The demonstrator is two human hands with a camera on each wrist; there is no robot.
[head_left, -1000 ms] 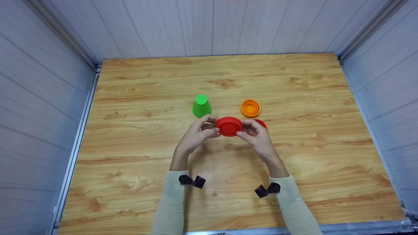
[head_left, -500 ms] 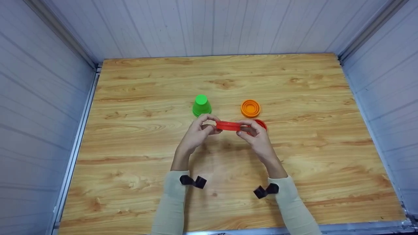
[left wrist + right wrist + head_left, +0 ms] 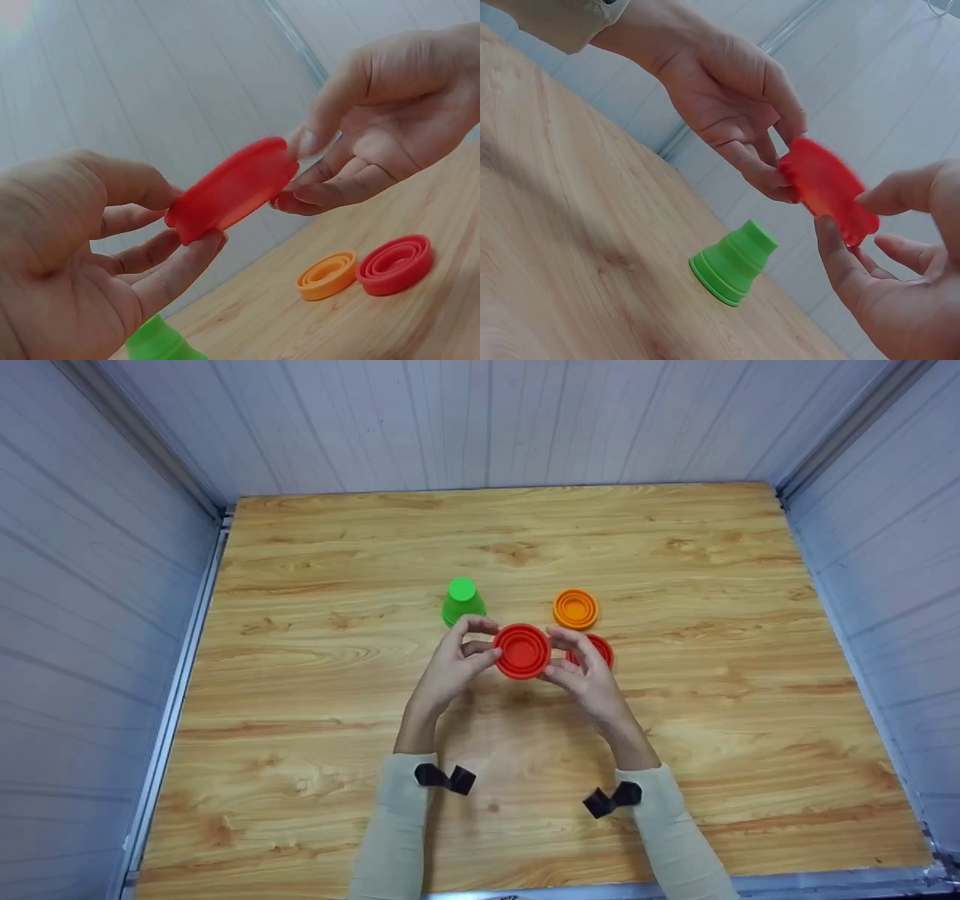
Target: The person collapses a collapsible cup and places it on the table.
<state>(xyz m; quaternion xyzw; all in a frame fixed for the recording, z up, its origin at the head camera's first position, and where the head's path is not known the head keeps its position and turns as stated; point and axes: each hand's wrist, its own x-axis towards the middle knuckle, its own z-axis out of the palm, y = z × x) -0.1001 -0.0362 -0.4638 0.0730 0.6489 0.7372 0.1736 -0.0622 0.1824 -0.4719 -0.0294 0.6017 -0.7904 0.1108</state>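
Observation:
A red collapsible cup [image 3: 521, 651], folded into a flat ringed disc, is held above the table between both hands. My left hand [image 3: 447, 664] pinches its left rim, thumb on one face and fingers on the other. At the opposite rim, my right hand [image 3: 589, 673] holds it between thumb and fingers, as the right wrist view also shows. In the head view the cup's concentric rings face the camera. Behind my right fingers lies a second folded red cup [image 3: 602, 649] on the table, partly hidden.
An orange folded cup [image 3: 575, 609] lies just behind the second red one. Beyond my left hand a green cup [image 3: 463, 598] stands extended, narrow end up. The wooden table [image 3: 300, 780] is bounded by pale panel walls [image 3: 450, 427] at the back and sides.
The red cup has been turned over between my hands: a flat face showed first, then its edge, and now the ringed face. Both hands stay nearly in place.

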